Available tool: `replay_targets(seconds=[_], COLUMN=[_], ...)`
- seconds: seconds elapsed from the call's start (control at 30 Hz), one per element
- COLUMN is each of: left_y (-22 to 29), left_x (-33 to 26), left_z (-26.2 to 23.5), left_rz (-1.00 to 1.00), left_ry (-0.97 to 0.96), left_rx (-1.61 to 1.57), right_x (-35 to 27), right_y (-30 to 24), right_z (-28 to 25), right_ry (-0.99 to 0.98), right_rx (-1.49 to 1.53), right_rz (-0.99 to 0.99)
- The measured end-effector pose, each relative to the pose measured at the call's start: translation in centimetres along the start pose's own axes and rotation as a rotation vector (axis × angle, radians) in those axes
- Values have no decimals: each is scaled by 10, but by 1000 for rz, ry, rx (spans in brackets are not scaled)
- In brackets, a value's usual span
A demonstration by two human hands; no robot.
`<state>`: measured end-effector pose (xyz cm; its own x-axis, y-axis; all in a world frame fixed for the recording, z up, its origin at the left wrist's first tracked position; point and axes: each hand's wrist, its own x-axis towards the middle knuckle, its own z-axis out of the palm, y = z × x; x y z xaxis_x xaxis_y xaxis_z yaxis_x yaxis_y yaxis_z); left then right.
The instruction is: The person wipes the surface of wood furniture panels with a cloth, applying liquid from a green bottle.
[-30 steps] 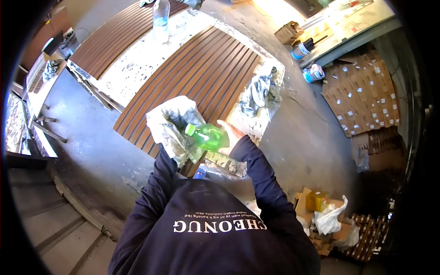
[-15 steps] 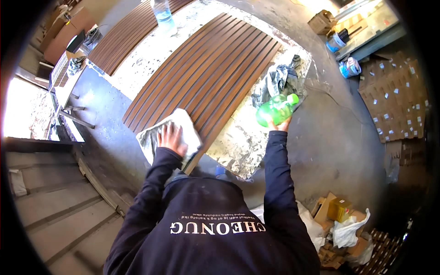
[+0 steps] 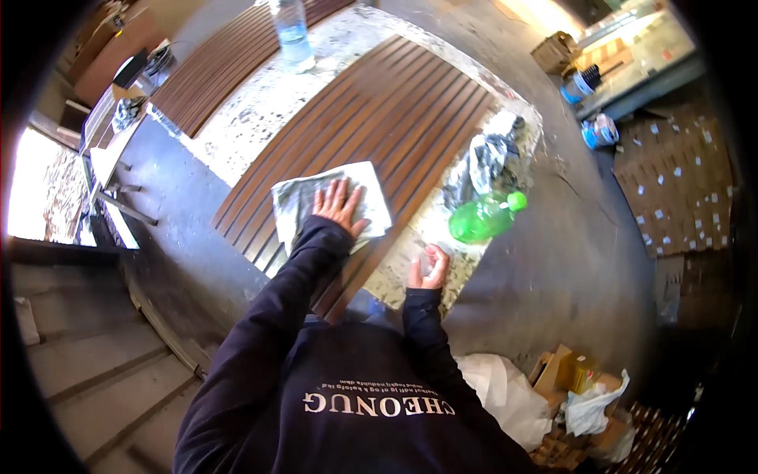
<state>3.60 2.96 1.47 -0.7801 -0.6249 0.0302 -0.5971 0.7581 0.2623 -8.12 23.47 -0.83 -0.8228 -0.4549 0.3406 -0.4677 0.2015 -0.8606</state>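
A workshop: slatted wood panels [image 3: 371,134] on a speckled worktable [image 3: 260,103], cardboard boxes [image 3: 671,189] on concrete floor.

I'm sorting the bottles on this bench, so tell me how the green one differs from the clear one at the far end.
The green bottle lies on its side on the speckled slab; the clear bottle stands upright. The green bottle is tinted bright green with a green cap; the clear bottle is colourless, its top cut off by the picture's edge. The green bottle is close to the right hand; the clear bottle is far from both hands. Both look like plastic.
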Motion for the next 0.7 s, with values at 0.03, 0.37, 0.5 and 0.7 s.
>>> replay_targets(seconds=[0.03, 0.37, 0.5, 0.7], left_y=[-5, -128, -121, -58], left_x=[13, 104, 96, 29], left_z=[0, -12, -18, 1], left_rz=[57, -316, -240, -8], left_ry=[4, 102, 101, 70], left_rx=[-14, 92, 153, 45], right_x=[4, 18, 20, 19], right_y=[0, -4, -18, 2], right_z=[8, 18, 20, 6], right_ry=[-16, -176, -194, -158], right_rx=[-34, -348, -361, -292], right_rz=[-39, -71, -44, -97])
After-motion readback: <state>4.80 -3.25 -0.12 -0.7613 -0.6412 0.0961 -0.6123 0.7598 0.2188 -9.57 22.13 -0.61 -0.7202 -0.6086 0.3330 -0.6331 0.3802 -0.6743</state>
